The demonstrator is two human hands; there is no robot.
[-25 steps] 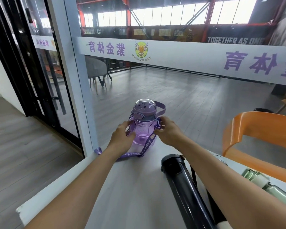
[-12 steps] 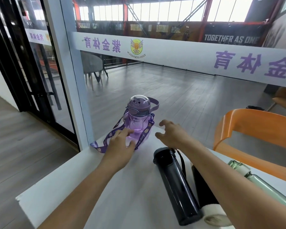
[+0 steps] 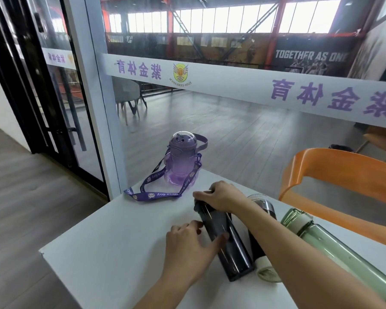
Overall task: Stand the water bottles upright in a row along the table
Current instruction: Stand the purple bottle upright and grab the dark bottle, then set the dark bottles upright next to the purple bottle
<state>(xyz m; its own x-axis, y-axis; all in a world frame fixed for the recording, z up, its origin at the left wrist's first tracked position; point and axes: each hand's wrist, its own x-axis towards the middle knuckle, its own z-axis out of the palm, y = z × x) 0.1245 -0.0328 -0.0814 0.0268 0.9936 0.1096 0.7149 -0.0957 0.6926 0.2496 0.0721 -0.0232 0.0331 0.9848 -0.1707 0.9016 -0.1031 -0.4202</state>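
Observation:
A purple bottle with a domed lid stands upright at the far left corner of the white table, its purple strap trailing on the tabletop. A dark bottle lies on its side. My right hand is closed over its cap end. My left hand rests against its body, fingers curled on it. Beside it lies a second dark bottle with a cream base, partly hidden by my right arm. A green glass bottle lies at the right.
A glass wall with a white banner runs right behind the table's far edge. An orange chair stands at the far right side. The table's left edge drops to a wooden floor.
Both hands left the purple bottle, which now stands alone, and came back toward me. They now hold the lying dark bottle, the right at its cap and the left on its body.

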